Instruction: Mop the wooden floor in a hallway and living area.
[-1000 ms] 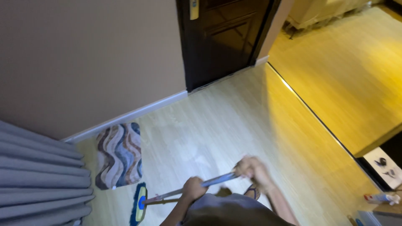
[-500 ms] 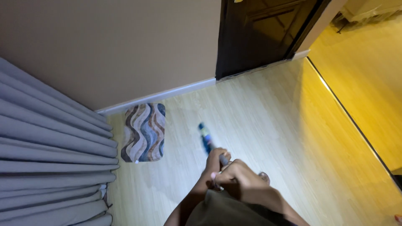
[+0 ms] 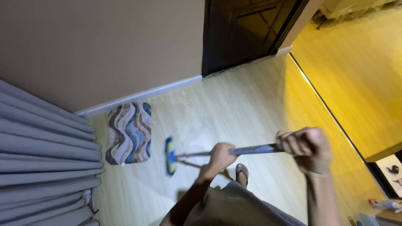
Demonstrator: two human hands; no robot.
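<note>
A flat mop (image 3: 170,155) with a blue and yellow head rests on the pale wood floor (image 3: 234,104), just right of a small wavy-patterned rug (image 3: 128,132). Its metal handle (image 3: 251,149) runs rightward toward me. My left hand (image 3: 220,155) grips the handle partway down. My right hand (image 3: 305,148) is closed around the upper end of the handle. A sandalled foot (image 3: 242,172) shows below the handle.
A beige wall with a white skirting board (image 3: 142,96) runs along the back. Grey curtains (image 3: 42,159) hang at the left. A dark door (image 3: 245,33) stands at the top. A yellow-lit floor (image 3: 360,71) lies to the right, and small items (image 3: 383,204) sit at the lower right.
The mop head has swung left across the floor, from pointing away from me to lying beside the rug. My hands have spread apart along the handle, and the view has shifted.
</note>
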